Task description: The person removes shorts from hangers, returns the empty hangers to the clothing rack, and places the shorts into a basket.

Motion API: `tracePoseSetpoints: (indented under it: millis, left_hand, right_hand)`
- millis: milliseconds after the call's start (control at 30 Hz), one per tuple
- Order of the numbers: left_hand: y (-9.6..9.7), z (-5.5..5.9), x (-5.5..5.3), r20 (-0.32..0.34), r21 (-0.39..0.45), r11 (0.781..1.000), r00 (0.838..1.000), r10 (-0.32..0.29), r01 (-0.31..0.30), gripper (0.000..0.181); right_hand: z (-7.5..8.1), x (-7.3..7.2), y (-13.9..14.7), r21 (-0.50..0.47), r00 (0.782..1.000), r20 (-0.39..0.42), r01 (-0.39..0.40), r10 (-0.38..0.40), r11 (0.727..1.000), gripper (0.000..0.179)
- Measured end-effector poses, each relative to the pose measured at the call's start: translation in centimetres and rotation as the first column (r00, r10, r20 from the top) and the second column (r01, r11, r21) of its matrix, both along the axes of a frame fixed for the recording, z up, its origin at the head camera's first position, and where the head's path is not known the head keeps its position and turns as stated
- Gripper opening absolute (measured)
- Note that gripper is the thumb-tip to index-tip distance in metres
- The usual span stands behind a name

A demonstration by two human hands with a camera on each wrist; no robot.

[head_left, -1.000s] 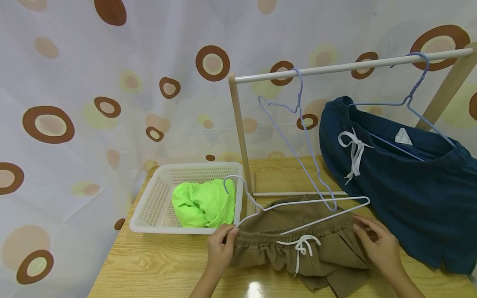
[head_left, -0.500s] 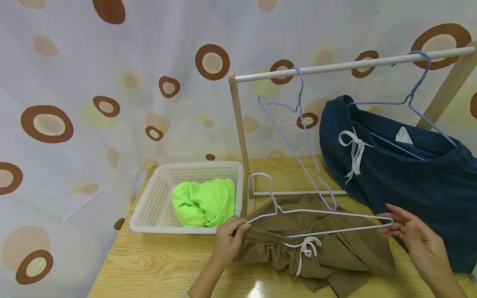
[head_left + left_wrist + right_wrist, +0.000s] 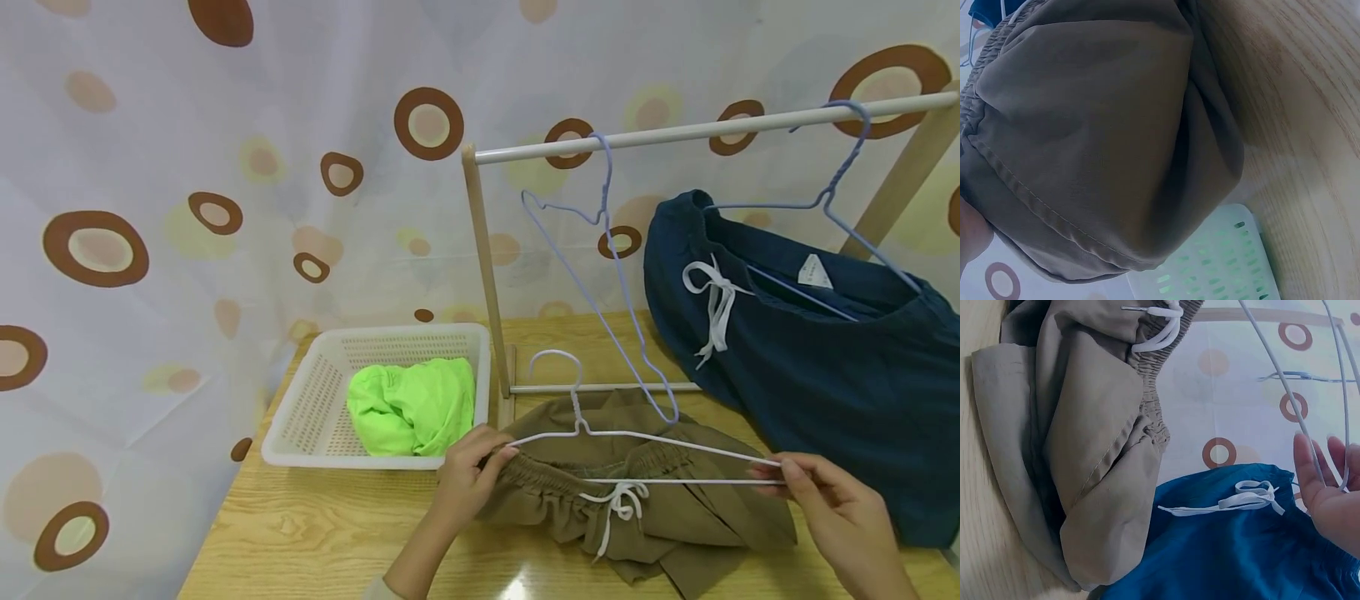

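The left hand (image 3: 468, 475) pinches the left end of the waistband of the brown shorts (image 3: 667, 525), at the point where the left arm of the white hanger (image 3: 690, 481) meets it. The right hand (image 3: 840, 504) grips the right end of the white hanger, thumb and fingers closed around the wire. The brown shorts lie on the counter (image 3: 315, 533), in front of the rack (image 3: 675, 132), waistband toward the rack. The left part of the hanger's lower bar runs behind the front of the waistband; the right end lies outside the waistband, over the fabric. The hook points up. A white drawstring (image 3: 622, 502) is tied in a bow at the front of the waistband.

To the left of the rack stands a white basket (image 3: 330, 461) holding a bright green garment (image 3: 412, 408). A lavender hanger (image 3: 604, 192) hangs from the rack's top bar near its left end. Farther right, a second lavender hanger (image 3: 847, 162) carries navy shorts (image 3: 795, 375) with a white cord (image 3: 720, 312) tied at the front. A patterned curtain (image 3: 300, 142) forms the background.
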State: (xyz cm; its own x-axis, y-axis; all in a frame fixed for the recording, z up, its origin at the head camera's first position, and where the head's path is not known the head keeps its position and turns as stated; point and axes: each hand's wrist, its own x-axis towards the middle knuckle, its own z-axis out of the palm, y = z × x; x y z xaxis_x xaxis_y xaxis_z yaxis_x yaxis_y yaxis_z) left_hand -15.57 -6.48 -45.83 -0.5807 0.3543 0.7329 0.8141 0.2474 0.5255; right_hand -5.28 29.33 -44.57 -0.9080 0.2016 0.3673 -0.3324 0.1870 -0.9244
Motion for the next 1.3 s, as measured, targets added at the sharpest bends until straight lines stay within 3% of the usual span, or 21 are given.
tracePoseSetpoints:
  millis: [167,300,433,567,633,733,833,933,1000,1067,1133,1233,1300]
  left_hand:
    - [0.2,0.2,-0.2,-0.024,0.015,1.000,0.999,-0.025,0.025,0.008]
    - [0.5,0.2,-0.3,-0.026,0.027,0.999,0.999,-0.038,0.039,0.008]
    - [0.6,0.4,-0.1,0.047,0.058,0.998,0.998,-0.033,0.030,0.010]
    - [0.9,1.5,0.4,0.142,0.115,0.993,0.990,-0.004,-0.013,0.012]
    - [1.0,2.2,0.8,0.144,0.135,0.990,0.990,0.007,-0.027,0.011]
    - [1.1,3.0,1.1,0.130,0.151,0.988,0.991,0.017,-0.036,0.010]
    - [1.2,3.0,1.1,0.154,0.161,0.985,0.987,0.040,-0.065,0.010]
    - [1.3,2.8,1.1,0.185,0.164,0.981,0.980,0.075,-0.106,0.011]
    - [1.3,2.7,1.0,0.195,0.166,0.977,0.976,0.097,-0.130,0.011]
    - [1.3,2.5,1.0,0.194,0.169,0.974,0.974,0.116,-0.149,0.011]
    - [1.4,2.3,0.9,0.196,0.172,0.972,0.973,0.124,-0.159,0.011]
    - [1.5,2.2,0.8,0.195,0.177,0.972,0.973,0.120,-0.155,0.011]
    - [1.6,2.2,0.8,0.201,0.182,0.972,0.973,0.110,-0.148,0.011]
  right_hand:
    - [-0.2,0.4,-0.1,-0.112,1.000,-0.002,-0.018,0.018,0.994,0.024]
    - [-0.1,0.6,-0.6,-0.140,0.998,-0.053,0.025,-0.033,0.990,0.022]
    - [0.2,0.6,-1.1,-0.153,0.987,-0.114,0.096,-0.114,0.984,0.020]
    - [0.5,0.7,-1.4,-0.167,0.974,-0.093,0.190,-0.208,0.967,0.020]
    - [0.6,0.8,-1.4,-0.206,0.968,-0.088,0.213,-0.235,0.955,0.021]
    - [0.7,1.0,-1.0,-0.260,0.958,-0.144,0.204,-0.246,0.944,0.022]
    - [0.5,1.1,-0.3,-0.281,0.938,-0.265,0.149,-0.225,0.948,0.022]
    - [0.3,1.2,0.5,-0.347,0.904,-0.399,0.005,-0.153,0.938,0.021]
    - [0.3,1.3,1.0,-0.399,0.868,-0.487,-0.124,-0.096,0.909,0.022]
    - [0.5,1.4,1.3,-0.442,0.841,-0.534,-0.191,-0.086,0.876,0.023]
    - [0.2,1.5,1.8,-0.468,0.823,-0.558,-0.207,-0.105,0.859,0.025]
    - [-1.9,1.3,4.0,-0.475,0.829,-0.544,-0.175,-0.131,0.862,0.027]
    - [-5.3,0.8,7.3,-0.441,0.824,-0.561,-0.220,-0.076,0.870,0.030]
